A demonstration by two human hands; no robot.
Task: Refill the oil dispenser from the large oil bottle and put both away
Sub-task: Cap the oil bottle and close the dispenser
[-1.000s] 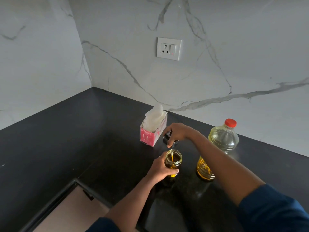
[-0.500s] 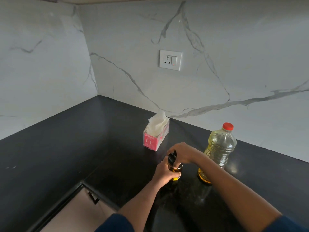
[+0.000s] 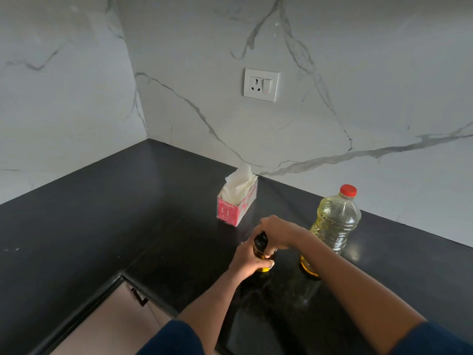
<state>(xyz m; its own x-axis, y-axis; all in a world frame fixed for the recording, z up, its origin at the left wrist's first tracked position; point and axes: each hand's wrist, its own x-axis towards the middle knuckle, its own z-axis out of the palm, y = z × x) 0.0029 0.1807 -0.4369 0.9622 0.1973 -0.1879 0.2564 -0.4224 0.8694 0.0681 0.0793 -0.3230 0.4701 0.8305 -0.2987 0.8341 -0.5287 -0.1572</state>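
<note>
Left hand (image 3: 249,262) grips the oil dispenser (image 3: 260,243) on the desk (image 3: 128,213); right hand (image 3: 277,233) curls round its top. Large oil bottle (image 3: 335,221) stands at 3 o'clock, base behind the right forearm (image 3: 345,283); tissue box (image 3: 236,203) at 11 o'clock.

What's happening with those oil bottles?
A person stands at a black counter working on the small oil dispenser. The left-hand grip holds its glass body steady, and the right-hand grip curls round its black top. The large oil bottle stands just to the right, red cap on, touched by nobody. A pink tissue box sits behind.
</note>
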